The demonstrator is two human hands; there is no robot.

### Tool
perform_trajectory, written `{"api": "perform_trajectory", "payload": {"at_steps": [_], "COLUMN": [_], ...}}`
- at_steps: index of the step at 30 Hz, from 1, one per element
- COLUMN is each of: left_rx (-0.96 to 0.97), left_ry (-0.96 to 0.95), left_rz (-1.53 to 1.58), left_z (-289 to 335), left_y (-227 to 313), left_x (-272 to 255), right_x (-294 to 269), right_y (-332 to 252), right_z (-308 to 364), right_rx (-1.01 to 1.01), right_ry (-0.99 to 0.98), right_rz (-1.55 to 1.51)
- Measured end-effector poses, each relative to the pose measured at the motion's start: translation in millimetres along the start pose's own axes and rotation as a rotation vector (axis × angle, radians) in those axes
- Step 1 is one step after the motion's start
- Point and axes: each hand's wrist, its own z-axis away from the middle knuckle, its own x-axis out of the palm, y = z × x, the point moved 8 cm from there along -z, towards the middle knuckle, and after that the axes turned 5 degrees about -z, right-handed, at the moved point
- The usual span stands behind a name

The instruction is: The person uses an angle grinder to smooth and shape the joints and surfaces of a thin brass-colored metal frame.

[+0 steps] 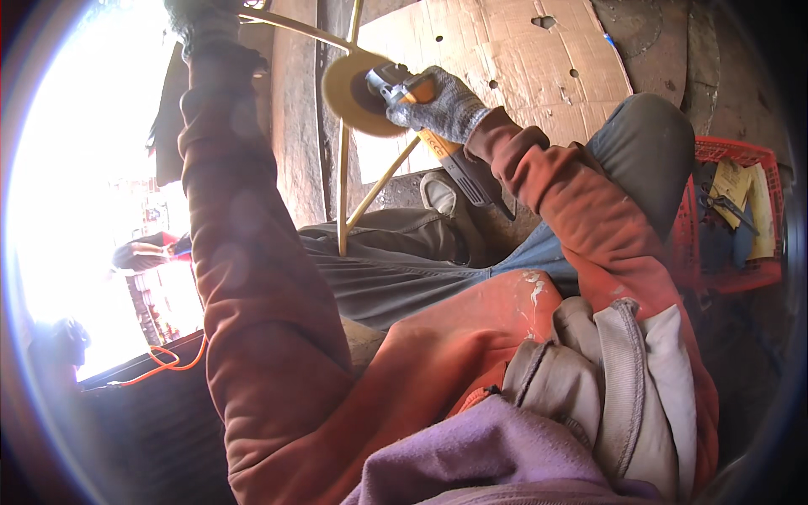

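My right hand (pixel 446 105), in a grey knit glove, is closed around a yellow and black angle grinder (pixel 442 150). A wide tan disc (pixel 345 97) is on the grinder's head, beside a frame of thin pale yellow rods (pixel 343 181). Whether the disc touches the rods I cannot tell. The frame's rods cross just past the disc, and two of them meet low down over my trouser leg. My left arm stretches far forward. My gloved left hand (pixel 206 21) is at the top edge, next to a rod's end, its fingers cut off and washed out by glare.
Flattened cardboard (pixel 497 59) with holes lies on the floor ahead. My bent knee (pixel 648 135) and shoe (pixel 439 194) are near the grinder. At right stands a red plastic basket (pixel 715 282) holding tools. An orange cord (pixel 172 362) runs at left, beside strong glare.
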Motion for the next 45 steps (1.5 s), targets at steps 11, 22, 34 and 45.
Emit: {"api": "perform_trajectory", "payload": {"at_steps": [11,22,34,45], "left_rx": [0.001,0.012,0.030,-0.004], "left_ry": [-0.089,-0.006,0.077,-0.106], "left_rz": [0.128,0.010,-0.122,-0.092], "left_z": [-24,-13,-15,37], "left_y": [-4,-5,3,0], "left_x": [5,2,-13,-142], "right_x": [-1,1,-19,85], "right_y": [-39,-38,-70,-49], "right_z": [12,19,39,33], "right_rx": [-0.031,-0.016,0.071,0.133], "right_ry": [0.003,0.041,0.075,0.013], "right_rz": [0.162,0.007,-0.584,-0.897]}}
